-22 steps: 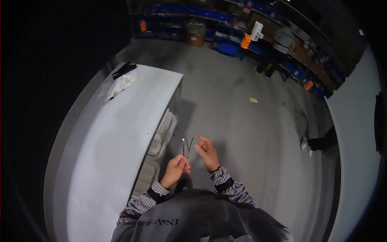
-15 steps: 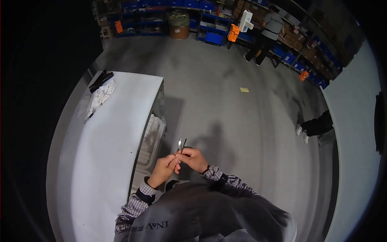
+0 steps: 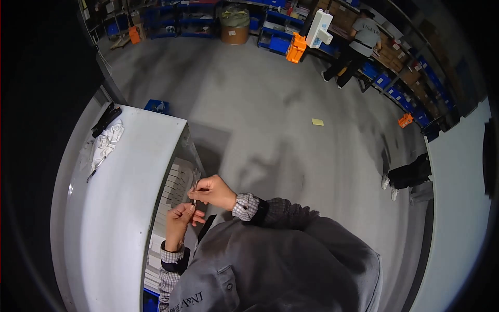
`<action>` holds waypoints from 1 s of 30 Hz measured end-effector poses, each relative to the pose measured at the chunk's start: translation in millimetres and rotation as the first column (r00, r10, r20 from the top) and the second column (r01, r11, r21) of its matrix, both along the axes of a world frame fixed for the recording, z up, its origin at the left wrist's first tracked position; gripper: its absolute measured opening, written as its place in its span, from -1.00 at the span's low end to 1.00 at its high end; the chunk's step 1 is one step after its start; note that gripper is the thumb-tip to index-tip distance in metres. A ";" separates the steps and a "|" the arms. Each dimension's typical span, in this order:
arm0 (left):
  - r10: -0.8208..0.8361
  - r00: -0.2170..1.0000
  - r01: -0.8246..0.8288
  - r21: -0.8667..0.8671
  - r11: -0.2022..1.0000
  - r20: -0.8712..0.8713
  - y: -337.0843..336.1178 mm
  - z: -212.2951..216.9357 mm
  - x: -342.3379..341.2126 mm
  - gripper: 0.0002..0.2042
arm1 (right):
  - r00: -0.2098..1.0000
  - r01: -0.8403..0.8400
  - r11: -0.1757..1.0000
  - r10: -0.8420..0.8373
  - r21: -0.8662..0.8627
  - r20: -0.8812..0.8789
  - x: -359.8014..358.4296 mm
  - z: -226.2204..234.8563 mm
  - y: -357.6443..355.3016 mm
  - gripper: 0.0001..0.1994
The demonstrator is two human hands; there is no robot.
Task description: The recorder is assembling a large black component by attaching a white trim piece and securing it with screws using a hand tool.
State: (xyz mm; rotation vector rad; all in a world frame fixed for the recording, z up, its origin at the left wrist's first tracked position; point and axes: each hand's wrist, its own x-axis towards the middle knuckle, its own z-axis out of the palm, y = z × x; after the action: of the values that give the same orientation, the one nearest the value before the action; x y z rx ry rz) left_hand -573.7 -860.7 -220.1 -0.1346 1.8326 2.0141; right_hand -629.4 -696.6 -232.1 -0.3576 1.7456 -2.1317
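Both my hands are close together in front of my body, just right of the white table (image 3: 119, 192). A slim, shiny metal tool (image 3: 196, 178) stands up between them, too small to name surely. My right hand (image 3: 215, 192) pinches it from above with thumb and fingertips. Below, my left hand (image 3: 179, 222) has its thumb and forefinger closed on the tool's lower end, its other fingers partly curled. The fingers hide much of the tool's middle.
A white slatted tray (image 3: 174, 184) sits below the table's right edge. On the table lie a crumpled white cloth (image 3: 108, 139), a black object (image 3: 106, 119) and a thin pen-like rod (image 3: 95, 170). A person (image 3: 358, 47) stands at the far shelves; another's legs (image 3: 408, 172) show at right.
My hands have moved left, toward the table and over the tray's edge. My right hand is now above my left, and the tool's two upper ends no longer show spread apart.
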 end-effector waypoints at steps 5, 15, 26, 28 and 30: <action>0.147 0.988 -0.148 0.029 0.989 0.038 12.3 -2.5 -4.1 -0.73 | 0.998 -0.055 0.998 0.055 -0.031 0.017 -15.3 -6.2 2.5 -0.83; 0.163 0.986 -0.162 0.020 0.987 -0.039 6.9 24.6 -12.2 -0.75 | 0.996 -0.072 0.983 0.081 0.170 -0.041 -23.8 26.7 -5.9 -0.80; 0.232 0.965 -0.216 0.131 0.968 -0.122 -22.0 30.5 -6.0 -0.74 | 0.977 -0.214 0.973 0.211 0.088 0.042 -38.8 48.7 -31.9 -0.80; 0.255 0.962 -0.247 0.090 0.965 -0.095 -27.5 29.9 -5.8 -0.74 | 0.970 -0.240 0.967 0.236 0.083 0.054 -41.1 48.4 -38.8 -0.80; 0.301 0.950 -0.297 0.062 0.953 -0.086 -20.1 24.6 -8.9 -0.75 | 0.957 -0.288 0.953 0.283 0.095 0.064 -50.3 45.7 -34.3 -0.81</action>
State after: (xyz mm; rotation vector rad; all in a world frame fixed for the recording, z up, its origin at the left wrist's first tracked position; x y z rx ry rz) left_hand -582.7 -880.8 -195.6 -0.3272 1.9151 2.3031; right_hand -679.7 -730.9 -186.5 -0.4918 1.6565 -1.8244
